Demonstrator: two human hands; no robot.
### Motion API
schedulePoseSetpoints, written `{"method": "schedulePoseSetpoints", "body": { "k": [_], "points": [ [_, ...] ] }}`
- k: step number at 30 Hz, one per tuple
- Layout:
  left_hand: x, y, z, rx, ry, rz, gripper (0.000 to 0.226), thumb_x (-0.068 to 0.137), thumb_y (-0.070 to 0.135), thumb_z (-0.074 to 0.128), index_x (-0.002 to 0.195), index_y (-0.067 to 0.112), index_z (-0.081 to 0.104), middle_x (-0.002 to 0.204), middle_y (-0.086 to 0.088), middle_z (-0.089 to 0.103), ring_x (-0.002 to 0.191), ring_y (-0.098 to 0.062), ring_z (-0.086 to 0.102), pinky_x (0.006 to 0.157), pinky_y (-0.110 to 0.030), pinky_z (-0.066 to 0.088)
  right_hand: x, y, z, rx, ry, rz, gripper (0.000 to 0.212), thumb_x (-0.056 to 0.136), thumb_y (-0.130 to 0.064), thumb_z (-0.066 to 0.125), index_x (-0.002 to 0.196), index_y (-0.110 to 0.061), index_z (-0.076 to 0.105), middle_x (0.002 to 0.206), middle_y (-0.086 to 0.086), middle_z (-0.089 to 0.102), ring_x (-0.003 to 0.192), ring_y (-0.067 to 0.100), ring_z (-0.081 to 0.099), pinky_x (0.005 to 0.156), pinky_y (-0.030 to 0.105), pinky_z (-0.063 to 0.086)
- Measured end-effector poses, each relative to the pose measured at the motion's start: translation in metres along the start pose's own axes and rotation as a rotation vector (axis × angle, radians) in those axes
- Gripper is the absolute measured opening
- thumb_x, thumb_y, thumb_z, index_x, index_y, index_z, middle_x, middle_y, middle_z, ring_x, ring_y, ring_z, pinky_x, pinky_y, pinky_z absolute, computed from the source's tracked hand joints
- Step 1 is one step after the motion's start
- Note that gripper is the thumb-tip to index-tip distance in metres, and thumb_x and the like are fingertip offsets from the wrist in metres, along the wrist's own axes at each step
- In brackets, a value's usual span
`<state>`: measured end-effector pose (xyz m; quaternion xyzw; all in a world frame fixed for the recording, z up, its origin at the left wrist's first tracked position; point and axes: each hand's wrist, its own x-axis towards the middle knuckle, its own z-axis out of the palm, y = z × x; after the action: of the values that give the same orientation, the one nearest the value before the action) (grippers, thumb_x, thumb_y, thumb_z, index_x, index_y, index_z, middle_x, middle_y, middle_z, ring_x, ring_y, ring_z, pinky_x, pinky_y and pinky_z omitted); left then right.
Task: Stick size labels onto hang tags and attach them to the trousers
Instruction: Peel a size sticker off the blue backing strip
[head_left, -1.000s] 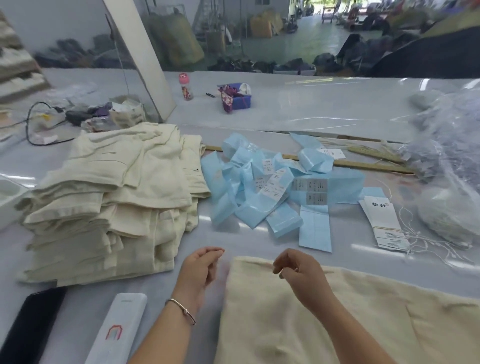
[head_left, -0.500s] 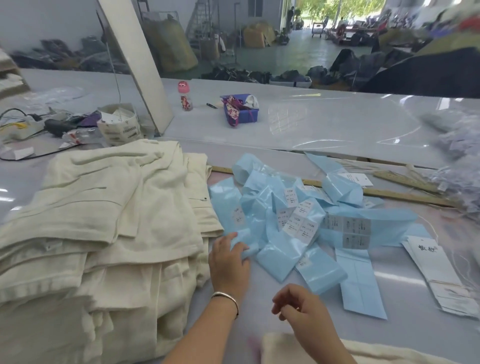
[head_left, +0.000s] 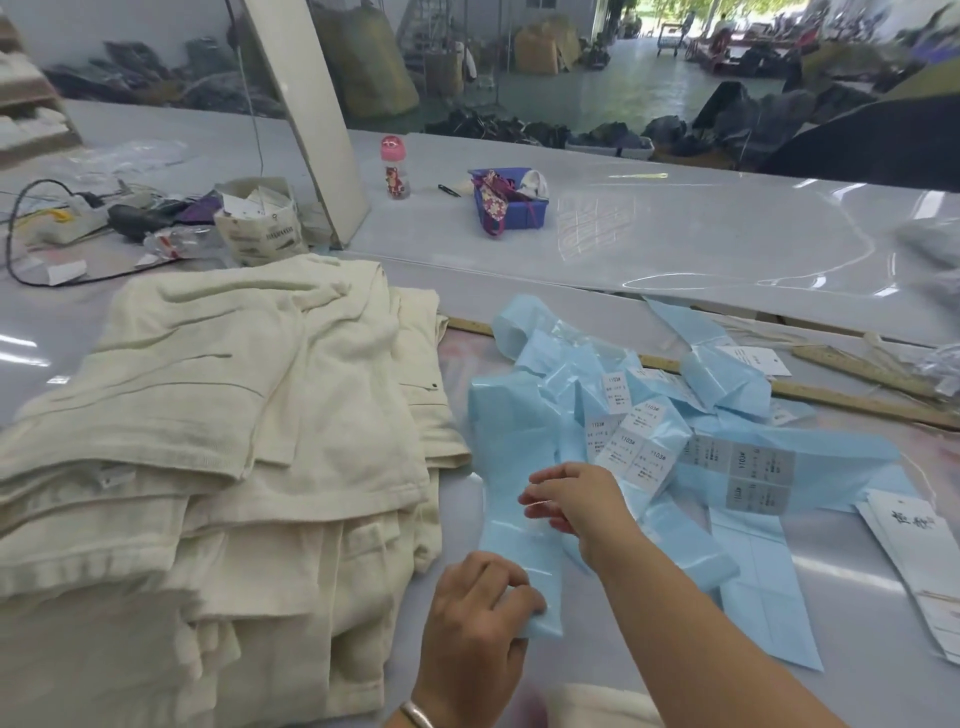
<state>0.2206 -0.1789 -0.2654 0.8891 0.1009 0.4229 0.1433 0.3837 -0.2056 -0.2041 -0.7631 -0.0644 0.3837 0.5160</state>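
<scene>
Tension first: your left hand (head_left: 475, 605) pinches the blue label strip (head_left: 511, 519) at six o'clock, so steady it while your right hand (head_left: 571, 499), fingers curled on it, peels a size label toward the hang tags (head_left: 906, 540) at three o'clock

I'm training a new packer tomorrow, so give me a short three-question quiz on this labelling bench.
1. True or false: the left hand grips the lower end of a pale blue label backing strip.
2. The folded cream trousers stack lies on which side of the strips: A left, B right?
3. What colour is the small bottle's cap?

Key: 1 true; 2 A; 3 pink. The right hand touches the same strip higher up.
</scene>
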Motion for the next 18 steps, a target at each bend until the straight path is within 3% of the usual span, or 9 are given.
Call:
{"method": "schedulePoseSetpoints", "body": {
  "k": [2, 5, 8, 12, 14, 16, 18],
  "points": [
    [-0.003, -0.001, -0.003, 0.002, -0.026, 0.0, 0.016, 0.074, 0.003, 0.058, 0.069, 0.016, 0.067, 0.076, 0.001, 0.061, 0.073, -0.021, 0.059, 0.061, -0.035, 0.051, 0.005, 0.005, -0.002, 0.061, 0.109, -0.015, 0.009, 0.08, 0.0, 0.066, 0.084, -0.007, 0.063, 0.071, 0.008, 0.071, 0.056, 0.016, 0.066, 0.056, 0.024, 0.042],
    [-0.005, -0.004, -0.008, -0.003, 0.002, -0.009, 0.015, 0.072, 0.002, 0.058, 0.069, 0.014, 0.066, 0.074, 0.0, 0.06, 0.07, -0.02, 0.057, 0.06, -0.032, 0.05, 0.013, 0.011, -0.009, -0.205, 0.336, -0.081, 0.017, 0.078, -0.016, 0.073, 0.079, -0.012, 0.057, 0.081, 0.004, 0.063, 0.069, 0.018, 0.059, 0.062, 0.03, 0.042],
    [-0.008, -0.003, -0.009, -0.014, 0.033, -0.015, 0.014, 0.071, 0.0, 0.061, 0.07, 0.014, 0.064, 0.076, 0.0, 0.058, 0.069, -0.019, 0.054, 0.06, -0.03, 0.047, 0.012, 0.011, -0.01, -0.148, 0.146, 0.07, 0.03, 0.077, -0.024, 0.079, 0.073, -0.01, 0.052, 0.068, 0.008, 0.06, 0.052, 0.017, 0.051, 0.05, 0.024, 0.036],
    [-0.014, 0.002, -0.007, -0.038, 0.0, 0.008, 0.015, 0.069, 0.003, 0.058, 0.071, 0.017, 0.062, 0.077, 0.002, 0.057, 0.067, -0.018, 0.053, 0.059, -0.026, 0.044, 0.011, 0.01, -0.003, 0.058, -0.042, 0.135, 0.014, 0.082, -0.007, 0.071, 0.076, -0.009, 0.058, 0.058, 0.003, 0.065, 0.041, 0.009, 0.055, 0.045, 0.02, 0.037],
    [-0.02, 0.001, -0.007, -0.047, -0.1, 0.019, 0.01, 0.064, 0.015, 0.067, 0.072, 0.02, 0.064, 0.082, 0.006, 0.057, 0.071, -0.015, 0.055, 0.063, -0.023, 0.044, 0.013, 0.009, -0.001, 0.222, -0.076, 0.171, 0.01, 0.085, -0.004, 0.066, 0.078, -0.008, 0.06, 0.062, 0.005, 0.065, 0.048, 0.013, 0.055, 0.047, 0.02, 0.04],
    [-0.021, -0.002, -0.01, -0.057, -0.262, -0.054, 0.027, 0.067, 0.05, 0.074, 0.076, 0.027, 0.066, 0.092, 0.012, 0.06, 0.085, -0.008, 0.057, 0.072, -0.021, 0.043, 0.012, 0.007, 0.0, 0.357, -0.104, 0.197, 0.005, 0.087, -0.003, 0.061, 0.082, -0.005, 0.06, 0.069, 0.01, 0.063, 0.053, 0.018, 0.051, 0.047, 0.023, 0.04],
    [-0.012, -0.005, -0.013, -0.107, -0.303, -0.198, 0.041, 0.075, 0.069, 0.062, 0.082, 0.029, 0.066, 0.1, 0.013, 0.06, 0.095, -0.003, 0.055, 0.08, -0.021, 0.044, 0.012, 0.007, 0.0, 0.365, -0.117, 0.159, 0.013, 0.086, -0.001, 0.059, 0.077, -0.009, 0.055, 0.069, 0.01, 0.058, 0.053, 0.018, 0.046, 0.048, 0.024, 0.035]
  ]
}}
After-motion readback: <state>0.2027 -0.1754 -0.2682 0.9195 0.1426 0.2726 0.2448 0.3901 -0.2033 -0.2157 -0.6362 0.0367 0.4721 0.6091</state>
